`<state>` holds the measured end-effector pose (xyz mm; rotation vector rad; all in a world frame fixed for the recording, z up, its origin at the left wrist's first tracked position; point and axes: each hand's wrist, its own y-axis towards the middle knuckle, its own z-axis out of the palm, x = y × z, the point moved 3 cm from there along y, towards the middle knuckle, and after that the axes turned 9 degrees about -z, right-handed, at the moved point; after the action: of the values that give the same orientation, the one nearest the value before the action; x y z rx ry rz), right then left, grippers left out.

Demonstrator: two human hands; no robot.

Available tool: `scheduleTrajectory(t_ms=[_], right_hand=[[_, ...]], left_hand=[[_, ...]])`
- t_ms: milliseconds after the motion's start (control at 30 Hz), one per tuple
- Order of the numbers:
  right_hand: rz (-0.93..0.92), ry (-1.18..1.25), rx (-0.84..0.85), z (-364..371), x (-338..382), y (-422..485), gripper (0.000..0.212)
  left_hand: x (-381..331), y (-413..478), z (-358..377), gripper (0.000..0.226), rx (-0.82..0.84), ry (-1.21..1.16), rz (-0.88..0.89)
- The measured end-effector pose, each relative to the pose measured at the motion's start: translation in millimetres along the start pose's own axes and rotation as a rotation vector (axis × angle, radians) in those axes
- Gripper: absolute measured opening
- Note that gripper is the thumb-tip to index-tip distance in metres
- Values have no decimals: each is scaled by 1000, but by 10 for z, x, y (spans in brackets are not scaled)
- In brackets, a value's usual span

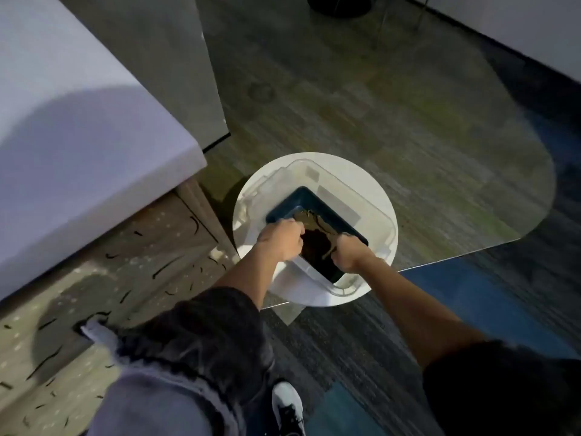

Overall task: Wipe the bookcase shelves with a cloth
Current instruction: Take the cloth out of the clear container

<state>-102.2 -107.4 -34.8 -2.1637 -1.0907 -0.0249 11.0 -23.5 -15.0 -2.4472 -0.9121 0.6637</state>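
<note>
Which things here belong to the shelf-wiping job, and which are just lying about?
Job: left hand and right hand gripping the dark cloth; blue rectangular basin; clear plastic tub.
Lying about: round white stool; white bed; patterned beige rug.

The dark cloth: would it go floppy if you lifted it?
Probably floppy: the dark cloth bunches and creases between the left hand and right hand. Likely not fragile, since both hands clutch it in fists. Whether it is wet and heavy, I cannot tell.
</note>
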Motion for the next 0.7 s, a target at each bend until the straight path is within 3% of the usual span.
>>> scheduleTrajectory(t_ms=[133, 300, 500, 600, 700], right_hand=[[41, 83, 27, 238, -169, 546, 45], [107, -2, 72, 546, -278, 929, 73], [134, -125, -71, 622, -234, 1085, 49], [122, -86, -120, 613, -245, 1159, 41], [85, 0, -183, 490, -275, 1180, 43]], left_hand=[[-46, 534, 191, 30, 20, 266, -104], [12, 1059, 532, 53, 168, 342, -258], [24, 1255, 650, 58, 262, 227, -343], [-12, 1285, 656, 61, 255, 151, -316], [-32, 1307, 562, 47, 172, 68, -253]])
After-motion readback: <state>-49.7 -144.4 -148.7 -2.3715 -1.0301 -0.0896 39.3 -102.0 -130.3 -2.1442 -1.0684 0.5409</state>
